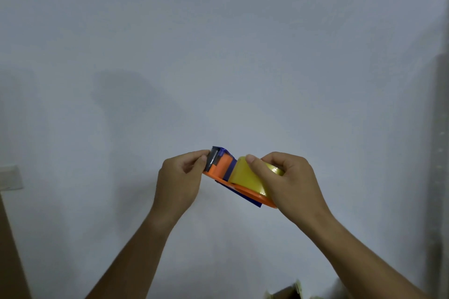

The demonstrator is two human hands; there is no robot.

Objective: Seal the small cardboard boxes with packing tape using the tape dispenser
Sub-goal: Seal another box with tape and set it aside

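An orange and blue tape dispenser (224, 167) with a yellowish roll of packing tape (245, 176) is held up in front of a white wall. My right hand (289, 179) grips the roll end, thumb lying across the tape. My left hand (181, 177) pinches the dispenser's metal blade end between thumb and fingers. A corner of a small cardboard box (288, 291) shows at the bottom edge, mostly out of frame.
A white wall (218, 56) fills the view. A wall socket (9, 177) sits at the left edge, above a brown surface (9, 250) in the lower left corner. A grey vertical edge (439, 153) runs down the right side.
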